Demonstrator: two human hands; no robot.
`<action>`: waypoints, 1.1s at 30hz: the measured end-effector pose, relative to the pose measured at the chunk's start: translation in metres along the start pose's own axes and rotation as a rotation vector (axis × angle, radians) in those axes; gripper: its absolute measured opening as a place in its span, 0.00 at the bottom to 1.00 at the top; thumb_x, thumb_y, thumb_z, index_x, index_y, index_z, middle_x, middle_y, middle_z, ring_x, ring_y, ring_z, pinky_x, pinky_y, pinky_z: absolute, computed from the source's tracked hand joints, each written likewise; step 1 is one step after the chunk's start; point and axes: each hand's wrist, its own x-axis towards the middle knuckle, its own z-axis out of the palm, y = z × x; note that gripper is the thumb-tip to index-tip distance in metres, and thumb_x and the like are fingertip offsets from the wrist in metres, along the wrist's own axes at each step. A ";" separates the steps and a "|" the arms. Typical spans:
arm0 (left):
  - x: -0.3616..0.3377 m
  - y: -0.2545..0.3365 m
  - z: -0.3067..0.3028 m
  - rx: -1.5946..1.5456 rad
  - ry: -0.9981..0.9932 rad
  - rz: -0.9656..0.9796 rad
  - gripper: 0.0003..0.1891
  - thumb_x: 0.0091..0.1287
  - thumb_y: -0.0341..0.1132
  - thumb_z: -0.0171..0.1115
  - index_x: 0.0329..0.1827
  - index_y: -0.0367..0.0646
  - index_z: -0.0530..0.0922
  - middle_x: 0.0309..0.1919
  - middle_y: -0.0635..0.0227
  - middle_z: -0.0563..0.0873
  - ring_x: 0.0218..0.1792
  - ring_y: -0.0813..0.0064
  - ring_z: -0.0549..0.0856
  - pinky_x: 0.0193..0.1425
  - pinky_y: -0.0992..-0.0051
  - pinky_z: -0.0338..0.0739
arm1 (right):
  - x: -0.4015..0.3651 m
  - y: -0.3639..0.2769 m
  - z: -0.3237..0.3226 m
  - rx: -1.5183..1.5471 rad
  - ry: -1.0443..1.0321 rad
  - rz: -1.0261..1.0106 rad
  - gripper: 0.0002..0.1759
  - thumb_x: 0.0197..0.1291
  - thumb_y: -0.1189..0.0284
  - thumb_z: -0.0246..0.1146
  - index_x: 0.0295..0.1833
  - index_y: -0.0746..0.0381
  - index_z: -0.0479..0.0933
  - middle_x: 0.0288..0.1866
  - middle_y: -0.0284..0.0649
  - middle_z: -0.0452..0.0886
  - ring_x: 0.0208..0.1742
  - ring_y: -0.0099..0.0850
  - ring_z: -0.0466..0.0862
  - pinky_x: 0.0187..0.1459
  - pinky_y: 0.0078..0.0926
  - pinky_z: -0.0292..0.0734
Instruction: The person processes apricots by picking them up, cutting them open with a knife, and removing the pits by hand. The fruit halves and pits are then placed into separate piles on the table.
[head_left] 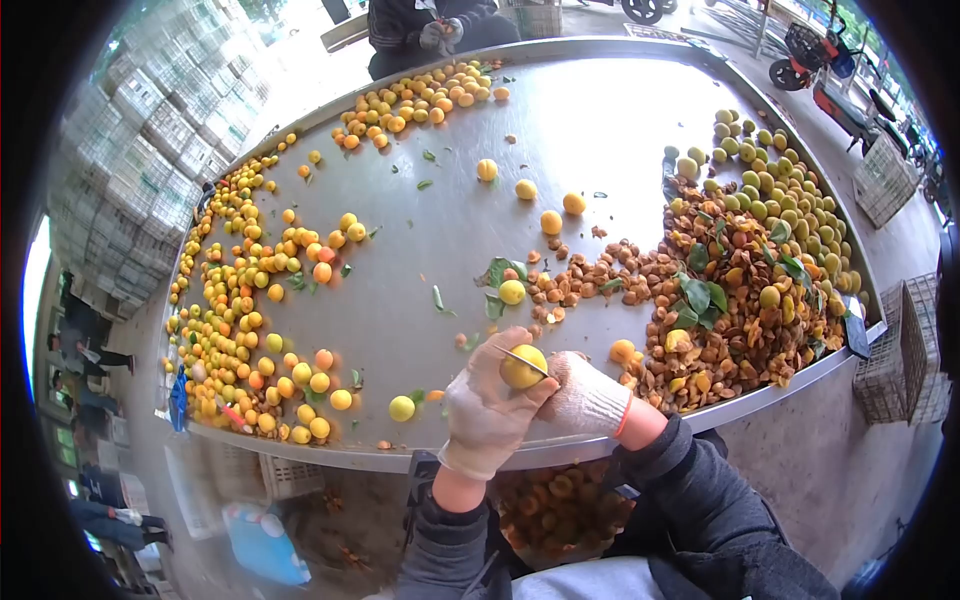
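Note:
My left hand [482,412], in a pale knit glove, is closed around a yellow apricot [520,374] above the near edge of the metal table. A thin knife blade [527,361] lies across the fruit, seemingly pressed into its skin. Its handle end goes into my gloved right hand [592,394], which is closed beside the apricot; the fingers hide the handle. Just beyond my hands, another apricot [511,292] rests by some green leaves [496,272]. Right of my right hand is a large heap of brown pits and apricot scraps [730,310].
Many whole apricots [230,300] spread along the table's left side, with another group [420,100] at the far edge. Greener fruit [790,200] is piled at the right rim. A container of halved fruit [565,505] sits below me. Across the table is a person's gloved hand [432,36].

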 end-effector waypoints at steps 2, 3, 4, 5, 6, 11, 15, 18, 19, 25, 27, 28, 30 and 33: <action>0.000 0.006 0.009 -0.549 0.171 -0.146 0.33 0.56 0.43 0.76 0.61 0.37 0.73 0.50 0.65 0.84 0.53 0.71 0.82 0.58 0.74 0.77 | 0.002 -0.005 0.005 0.158 0.162 0.186 0.05 0.48 0.74 0.65 0.33 0.61 0.80 0.25 0.43 0.81 0.27 0.44 0.81 0.33 0.36 0.76; 0.000 0.003 0.008 -0.546 0.174 -0.140 0.33 0.56 0.43 0.76 0.61 0.37 0.73 0.50 0.65 0.84 0.53 0.71 0.82 0.58 0.74 0.77 | 0.004 -0.007 0.006 0.156 0.163 0.179 0.05 0.48 0.74 0.65 0.33 0.61 0.80 0.25 0.43 0.81 0.27 0.44 0.81 0.33 0.36 0.76; -0.002 -0.002 0.008 -0.669 0.144 -0.220 0.33 0.56 0.42 0.76 0.61 0.37 0.73 0.51 0.65 0.83 0.52 0.72 0.82 0.58 0.75 0.77 | 0.004 -0.009 0.008 0.140 0.212 0.208 0.05 0.48 0.74 0.65 0.33 0.61 0.80 0.26 0.43 0.82 0.28 0.44 0.82 0.33 0.36 0.77; -0.002 -0.005 0.008 -0.793 0.110 -0.305 0.32 0.55 0.41 0.76 0.61 0.37 0.73 0.51 0.65 0.83 0.52 0.72 0.82 0.57 0.75 0.77 | 0.004 -0.009 0.009 0.125 0.260 0.242 0.05 0.48 0.74 0.65 0.33 0.61 0.81 0.27 0.43 0.82 0.30 0.45 0.83 0.34 0.35 0.77; -0.003 -0.004 0.009 -0.793 0.110 -0.306 0.32 0.55 0.41 0.76 0.61 0.37 0.73 0.51 0.65 0.83 0.52 0.72 0.82 0.57 0.75 0.77 | 0.004 -0.009 0.010 0.125 0.259 0.243 0.05 0.48 0.74 0.65 0.33 0.61 0.81 0.27 0.43 0.82 0.30 0.45 0.83 0.34 0.35 0.77; -0.003 0.002 0.003 -0.181 0.123 -0.059 0.30 0.57 0.40 0.75 0.60 0.36 0.74 0.50 0.66 0.83 0.51 0.75 0.81 0.59 0.76 0.74 | 0.002 -0.010 0.010 0.073 0.259 0.250 0.06 0.48 0.73 0.66 0.34 0.61 0.81 0.27 0.45 0.83 0.30 0.45 0.83 0.34 0.35 0.77; -0.004 0.001 0.007 -0.168 0.083 -0.089 0.32 0.57 0.41 0.76 0.61 0.36 0.74 0.51 0.65 0.83 0.50 0.75 0.82 0.59 0.76 0.74 | 0.003 -0.005 0.003 -0.013 -0.056 0.202 0.06 0.49 0.73 0.66 0.34 0.62 0.81 0.27 0.46 0.83 0.29 0.44 0.83 0.34 0.35 0.77; -0.002 0.007 0.014 -0.949 0.247 -0.263 0.33 0.55 0.39 0.76 0.61 0.36 0.73 0.51 0.60 0.83 0.50 0.71 0.84 0.56 0.73 0.78 | 0.005 -0.013 0.007 0.315 0.192 0.280 0.07 0.49 0.73 0.65 0.35 0.62 0.81 0.28 0.46 0.83 0.29 0.42 0.83 0.34 0.34 0.76; -0.004 0.004 0.015 -0.938 0.210 -0.301 0.33 0.55 0.39 0.77 0.61 0.36 0.73 0.51 0.60 0.83 0.50 0.72 0.82 0.56 0.74 0.77 | 0.006 -0.015 0.009 0.242 0.240 0.250 0.07 0.50 0.73 0.65 0.36 0.62 0.81 0.28 0.46 0.83 0.30 0.42 0.83 0.34 0.34 0.76; -0.004 -0.002 0.009 -0.234 0.127 -0.083 0.30 0.56 0.34 0.76 0.60 0.37 0.74 0.49 0.63 0.83 0.48 0.74 0.82 0.55 0.75 0.77 | 0.004 -0.009 0.013 0.007 0.180 0.239 0.08 0.54 0.71 0.63 0.41 0.60 0.80 0.31 0.44 0.83 0.34 0.40 0.85 0.39 0.32 0.78; -0.002 -0.002 0.012 -0.227 0.127 -0.065 0.29 0.55 0.32 0.76 0.60 0.37 0.74 0.48 0.64 0.84 0.47 0.75 0.82 0.55 0.76 0.77 | 0.005 -0.007 0.011 -0.122 0.100 0.198 0.08 0.55 0.71 0.62 0.39 0.61 0.81 0.30 0.46 0.82 0.33 0.43 0.83 0.37 0.33 0.77; -0.002 0.001 0.013 -0.323 0.146 -0.160 0.29 0.55 0.29 0.75 0.60 0.36 0.74 0.47 0.64 0.84 0.47 0.75 0.82 0.54 0.76 0.78 | 0.007 -0.002 0.013 -0.047 0.060 0.209 0.08 0.55 0.72 0.62 0.41 0.62 0.80 0.31 0.46 0.82 0.34 0.42 0.83 0.38 0.32 0.77; -0.001 0.005 0.010 -0.416 0.163 -0.257 0.28 0.55 0.27 0.75 0.59 0.36 0.74 0.46 0.64 0.84 0.47 0.75 0.83 0.53 0.76 0.78 | 0.009 0.000 0.015 0.032 0.020 0.218 0.09 0.55 0.73 0.62 0.42 0.63 0.79 0.32 0.46 0.82 0.35 0.41 0.83 0.40 0.31 0.77; 0.001 0.005 0.002 -0.547 0.070 -0.353 0.28 0.55 0.25 0.73 0.60 0.36 0.73 0.49 0.61 0.83 0.49 0.73 0.84 0.56 0.74 0.79 | 0.009 -0.004 0.008 0.307 0.039 0.082 0.12 0.54 0.76 0.63 0.45 0.65 0.78 0.34 0.45 0.82 0.37 0.36 0.82 0.42 0.30 0.78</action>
